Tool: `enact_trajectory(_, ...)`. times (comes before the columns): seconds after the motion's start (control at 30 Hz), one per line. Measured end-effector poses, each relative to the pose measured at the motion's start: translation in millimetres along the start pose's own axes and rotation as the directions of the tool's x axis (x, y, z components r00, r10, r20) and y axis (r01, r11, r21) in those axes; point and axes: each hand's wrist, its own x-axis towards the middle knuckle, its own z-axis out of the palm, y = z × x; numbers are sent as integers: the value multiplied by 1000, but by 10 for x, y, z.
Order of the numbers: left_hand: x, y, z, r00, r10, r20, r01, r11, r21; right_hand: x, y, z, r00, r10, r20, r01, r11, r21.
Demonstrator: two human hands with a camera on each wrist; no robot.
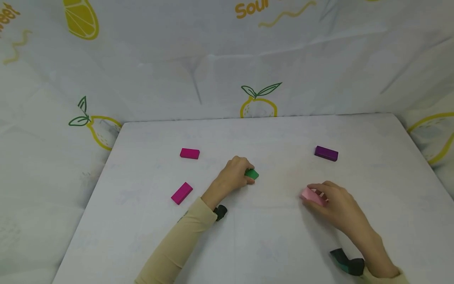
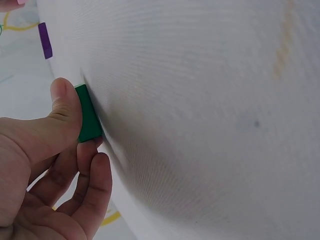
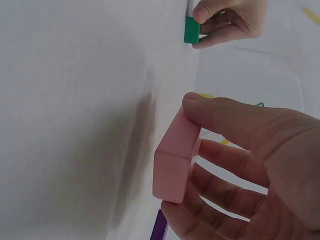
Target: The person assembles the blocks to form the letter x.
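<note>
Near the middle of the table, my left hand [image 1: 234, 173] pinches a green block [image 1: 252, 174] between thumb and fingers. In the left wrist view the green block [image 2: 89, 114] is at or just over the white surface. Further right, my right hand [image 1: 337, 203] grips a light pink block [image 1: 313, 196] by its ends. The right wrist view shows the pink block [image 3: 176, 155] held off the surface, its shadow falling beside it. A purple block [image 1: 326, 153] lies beyond the right hand. Left of the left hand lie two magenta blocks, one farther back [image 1: 189, 153] and one nearer [image 1: 182, 193].
The white-covered table [image 1: 269, 244] ends at a straight back edge. Behind it and along the sides hangs a white cloth [image 1: 159, 79] printed with lemons. Dark wrist straps show at the left wrist [image 1: 220, 212] and right wrist [image 1: 349, 263].
</note>
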Motion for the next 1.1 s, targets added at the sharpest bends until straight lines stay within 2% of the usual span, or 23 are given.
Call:
enact_trajectory(0.27,17,-29,5,1000,-1,1,1,1000,12,111,-270,91,999,-31,-14,31,999,13)
enact_trajectory(0.7,24,-28,-3,1000,17,-17,-17,1000,-5,322,-515,247,994,-95,-47,97,995,37)
enact_trajectory(0.9,18,-23,-6,999,31,-17,-31,1000,5,374,-614,322,996,-85,-29,87,993,81)
enact_trajectory(1.1,18,-30,-10,999,40,-26,-39,999,17,436,-701,393,997,-72,17,71,994,81)
